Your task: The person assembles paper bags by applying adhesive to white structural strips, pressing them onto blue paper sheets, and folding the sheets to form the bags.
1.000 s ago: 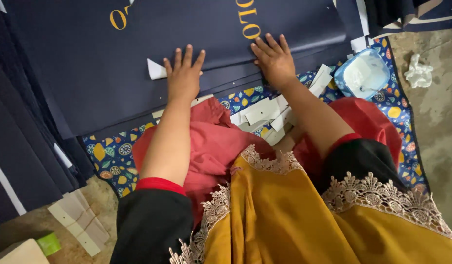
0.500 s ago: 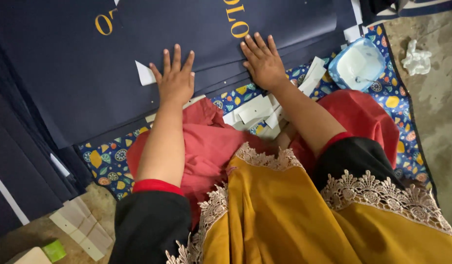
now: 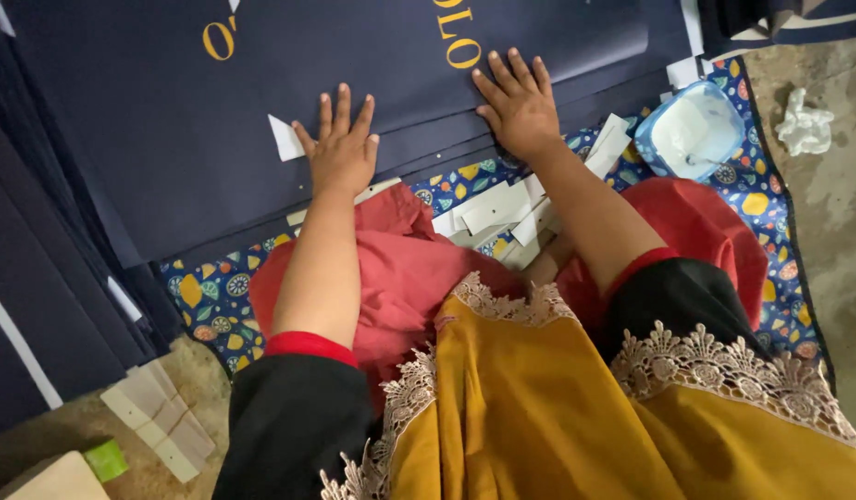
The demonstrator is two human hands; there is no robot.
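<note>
Nearest the camera, low in the frame, the mustard lace-edged garment (image 3: 558,417) covers the lap, with red cloth (image 3: 405,268) just above it. Past that, in the middle of the frame, both hands lie flat and open, fingers spread, gripping nothing. The left hand (image 3: 340,153) and right hand (image 3: 519,109) press down on the dark navy sheet (image 3: 169,139), near its lower edge. To do this pressing well, the palms should bear evenly and stay level, so the sheet neither creases nor slides over the sheets beneath. The sheet fills the upper half of the frame, matt, smooth, with gold lettering. A white triangular tab (image 3: 285,139) sits just left of the left hand. White paper strips (image 3: 493,208) lie between the arms on the patterned mat (image 3: 210,292), and a pale blue tub (image 3: 692,130) stands at upper right.
</note>
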